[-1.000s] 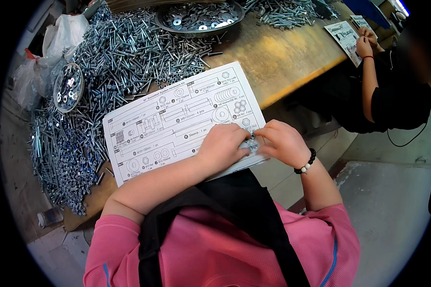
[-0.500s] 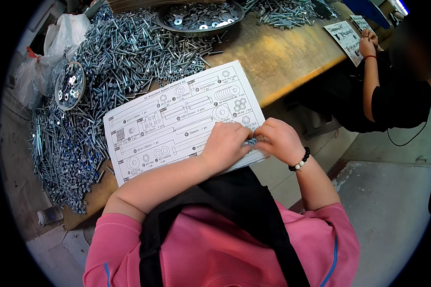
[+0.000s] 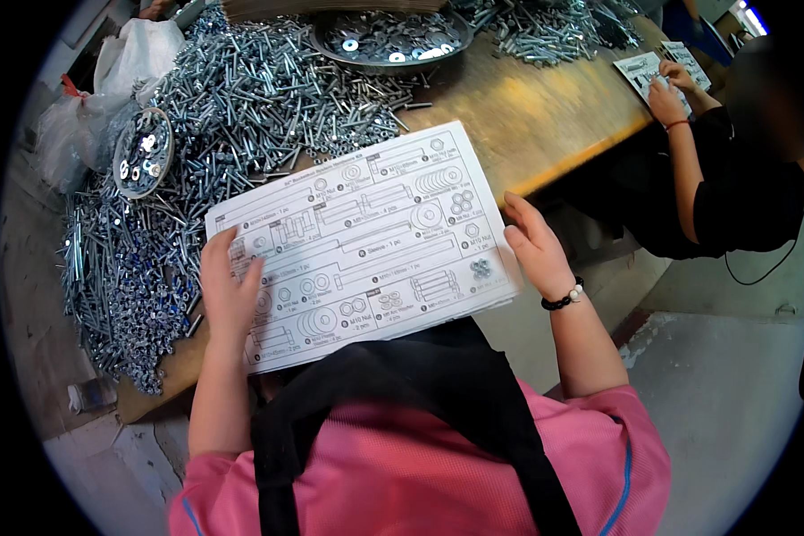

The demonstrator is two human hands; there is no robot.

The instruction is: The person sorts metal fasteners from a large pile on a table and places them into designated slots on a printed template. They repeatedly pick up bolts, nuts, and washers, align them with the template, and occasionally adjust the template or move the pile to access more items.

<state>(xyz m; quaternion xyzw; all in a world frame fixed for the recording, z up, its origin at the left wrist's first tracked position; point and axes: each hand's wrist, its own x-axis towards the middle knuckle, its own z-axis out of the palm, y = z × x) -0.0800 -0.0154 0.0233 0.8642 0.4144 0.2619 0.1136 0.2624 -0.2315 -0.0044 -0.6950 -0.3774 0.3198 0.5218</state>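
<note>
A stack of white printed sheets [image 3: 366,246] with line drawings of hardware lies tilted at the table's front edge, its near side against my black apron. Near its lower right corner rests a small cluster of metal nuts [image 3: 481,268]. My left hand [image 3: 230,290] is at the left side of the stack, thumb and fingers apart, touching the paper. Along the right edge is my right hand [image 3: 540,250], fingers spread, its thumb close to the paper's edge. I see nothing gripped in either hand.
Loose bolts [image 3: 268,98] and nuts [image 3: 152,330] are heaped at the left and back. Washers fill a dark round pan [image 3: 393,64] and a smaller dish [image 3: 143,152]. Plastic bags [image 3: 89,125] lie far left. A co-worker's hands [image 3: 670,98] hold small parts over sheets at the right.
My hands have parted from the sheet's right corner, letting go of the small nuts, which now lie there. The left hand went to the left edge, the right to the right edge.
</note>
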